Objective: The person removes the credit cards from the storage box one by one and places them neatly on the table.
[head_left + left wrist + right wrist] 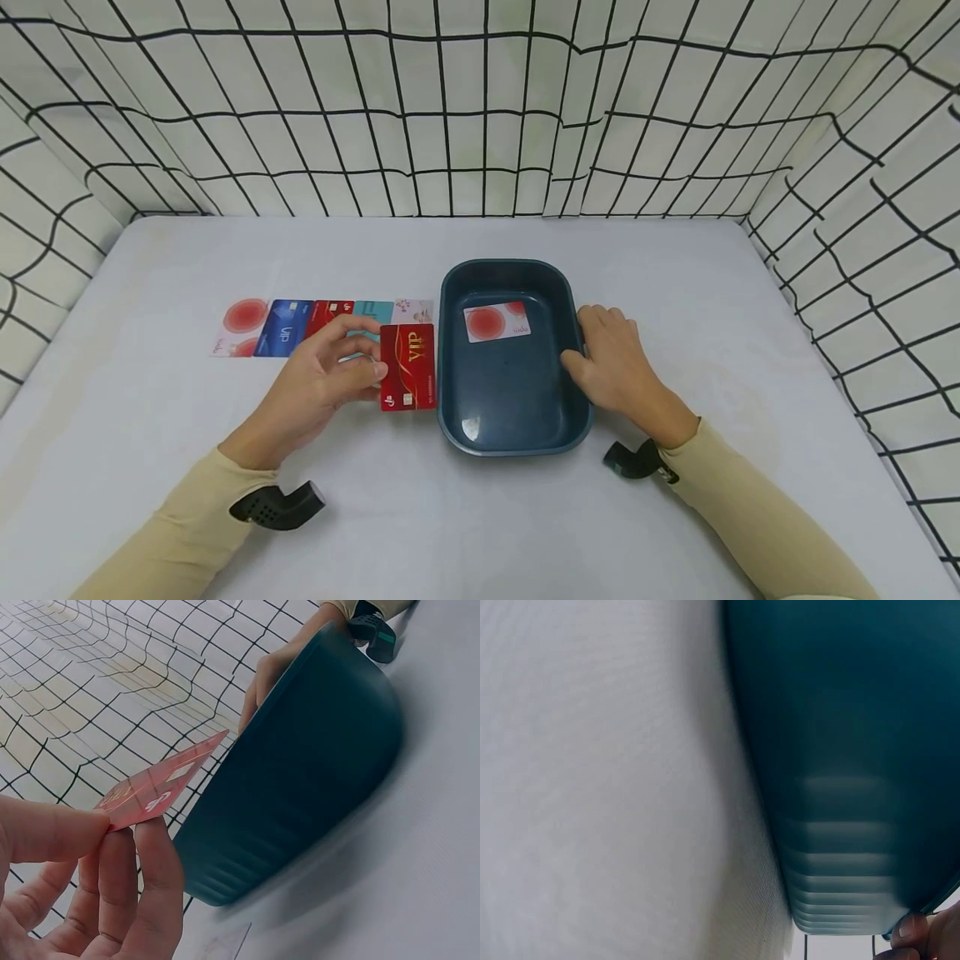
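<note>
My left hand (322, 379) pinches a red VIP card (407, 367) between thumb and fingers, just left of the dark teal plastic tray (514, 437). In the left wrist view the red card (161, 784) is raised and tilted, its corner overlapping the tray's side wall (300, 772). Inside the tray lies a white card with red circles (497, 322), towards the back. At the tray's right rim, my right hand (615, 362) grips the edge, with the thumb over it. The right wrist view shows fingertips (911, 930) at the rim.
Left of the tray is a row of cards: a white-and-red one (243, 317), a blue VIP card (283, 327), a red one (330, 312), a teal one (373, 312) and a pale floral one (412, 311). Black wire grid (465, 112) encloses the white table (487, 525) at back and sides.
</note>
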### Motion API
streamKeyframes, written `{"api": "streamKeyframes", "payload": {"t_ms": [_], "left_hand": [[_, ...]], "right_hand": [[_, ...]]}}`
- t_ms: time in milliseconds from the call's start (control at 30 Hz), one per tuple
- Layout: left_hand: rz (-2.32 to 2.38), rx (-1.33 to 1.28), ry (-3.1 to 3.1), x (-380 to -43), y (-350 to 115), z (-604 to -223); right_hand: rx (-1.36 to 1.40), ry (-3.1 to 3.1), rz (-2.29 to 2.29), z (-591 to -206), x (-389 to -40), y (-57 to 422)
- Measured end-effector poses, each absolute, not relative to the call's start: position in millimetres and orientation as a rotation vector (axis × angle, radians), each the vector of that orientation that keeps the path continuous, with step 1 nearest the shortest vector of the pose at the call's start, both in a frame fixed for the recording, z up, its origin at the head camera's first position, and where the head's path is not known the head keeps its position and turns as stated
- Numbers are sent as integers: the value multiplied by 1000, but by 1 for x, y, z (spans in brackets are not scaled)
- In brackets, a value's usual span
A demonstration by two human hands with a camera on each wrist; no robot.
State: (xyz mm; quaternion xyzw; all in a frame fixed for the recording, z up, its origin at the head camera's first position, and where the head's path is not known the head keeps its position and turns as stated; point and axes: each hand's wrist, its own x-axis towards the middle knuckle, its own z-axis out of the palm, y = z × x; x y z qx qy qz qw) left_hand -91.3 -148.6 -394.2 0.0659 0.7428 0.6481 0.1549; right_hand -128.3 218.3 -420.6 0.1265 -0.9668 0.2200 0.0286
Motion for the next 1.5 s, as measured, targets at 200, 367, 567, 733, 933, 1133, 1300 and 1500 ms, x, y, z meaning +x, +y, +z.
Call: {"api": "streamKeyframes", "payload": {"t_ms": [200,367,567,733,933,1133,1300,1500], "left_hand": [[1860,164,2116,-92,-153,-397],[1853,173,2078,-93,-154,-402],[1854,170,2041,-95,-154,-407],[1850,154,2032,-97,-155,-412],[1832,132,2021,-101,-157,-419],[1825,141,2007,-103,-158,-424],[1803,114,2006,-103,-160,-426],[1749,90,2043,-104,-168,-425]], "right_hand": [[387,-2983,687,-420,-128,219],[385,-2976,694,-421,-129,219],[387,-2975,687,-421,-129,219],[393,-2969,691,-421,-129,219],[396,-2970,686,-421,-129,220],[394,-2967,685,-422,-129,220],[392,-2974,686,-422,-129,219],[395,-2974,692,-421,-129,217]]}}
